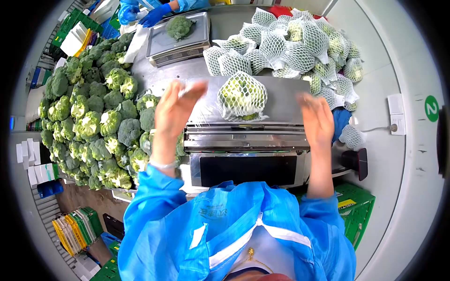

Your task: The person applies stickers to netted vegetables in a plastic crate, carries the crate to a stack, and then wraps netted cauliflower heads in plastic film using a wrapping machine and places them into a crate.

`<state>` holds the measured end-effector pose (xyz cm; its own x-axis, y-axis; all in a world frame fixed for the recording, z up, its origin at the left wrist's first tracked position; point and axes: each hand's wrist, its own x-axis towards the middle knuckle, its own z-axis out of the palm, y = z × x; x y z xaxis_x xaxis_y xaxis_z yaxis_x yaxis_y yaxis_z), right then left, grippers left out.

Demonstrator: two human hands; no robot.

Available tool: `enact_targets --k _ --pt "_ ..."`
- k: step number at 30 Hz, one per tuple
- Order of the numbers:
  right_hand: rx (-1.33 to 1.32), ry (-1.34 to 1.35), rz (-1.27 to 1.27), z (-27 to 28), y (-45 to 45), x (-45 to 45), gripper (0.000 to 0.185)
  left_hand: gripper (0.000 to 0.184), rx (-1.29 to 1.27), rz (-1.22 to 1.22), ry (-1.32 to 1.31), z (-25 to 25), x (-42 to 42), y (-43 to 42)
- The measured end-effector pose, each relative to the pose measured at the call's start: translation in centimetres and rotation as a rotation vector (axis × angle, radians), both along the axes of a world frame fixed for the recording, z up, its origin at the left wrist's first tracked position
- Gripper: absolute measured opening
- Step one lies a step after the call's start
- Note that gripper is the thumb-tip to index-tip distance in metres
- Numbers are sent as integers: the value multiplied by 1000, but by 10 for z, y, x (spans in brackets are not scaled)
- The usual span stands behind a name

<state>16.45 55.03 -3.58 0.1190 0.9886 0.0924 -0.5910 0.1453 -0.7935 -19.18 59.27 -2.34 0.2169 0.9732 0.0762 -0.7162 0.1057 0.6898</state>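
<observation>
A broccoli head in a white foam net [242, 97] rests on the metal surface, between my two hands and touching neither. On its left, my left hand [177, 110] is raised with fingers stretched out, smeared by motion. A pale streak shows by those fingers; I cannot make out what it is. My right hand [317, 118] is up on the other side, fingers extended and blurred, near the netted heads. Just below the netted broccoli lies a steel-edged machine with a dark panel [248, 170].
Loose broccoli heads [89, 122] are heaped at the left. Netted heads [285, 44] pile up at the back right. A scale [157, 47] bears one broccoli head [179, 27]; beside it is a co-worker's blue-gloved hand [155, 15]. A green crate [358, 206] stands at lower right.
</observation>
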Motion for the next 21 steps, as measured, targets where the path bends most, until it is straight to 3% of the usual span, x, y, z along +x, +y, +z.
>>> enact_targets --k 2,4,5,6,7,9,10,11,12,14,16,17,18,20,21 --pt "47 -704 -120 -18 49 -24 20 20 189 220 448 -47 38 49" --pt "-240 -1088 42 -74 84 -41 20 22 119 201 1034 -146 48 84" --pt "-243 -973 42 -124 93 -42 21 25 -65 220 804 -111 70 69" --pt "-246 -855 42 -158 100 -42 23 25 -105 126 738 -142 59 80" --pt "-431 -809 200 -133 95 -38 43 28 -219 19 703 -138 58 80" --pt "-303 -903 294 -119 70 -32 61 45 -303 -151 566 -117 58 50" --pt "-239 -946 336 -116 58 -30 71 55 -262 -223 472 -108 58 36" --pt "-208 -1009 386 -114 47 -28 74 80 -160 -276 503 -118 47 31" --pt "-176 -1073 436 -113 39 -26 79 86 -19 -262 573 -128 42 24" --pt "-143 -924 382 -116 31 -27 79 101 267 -238 704 -116 42 10" --pt "-242 -885 375 -113 30 -31 85 107 380 -214 965 -101 51 8" --pt "-207 -898 342 -97 29 -36 78 110 437 -191 1097 -89 55 5" --pt "-291 -922 409 -74 23 -34 76 95 302 -239 1040 -73 56 -1" --pt "-460 -963 532 -27 11 -32 71 84 -182 -349 710 -53 53 -27" --pt "-376 -1043 522 -25 -8 -30 67 78 -228 -372 748 -55 47 -45"
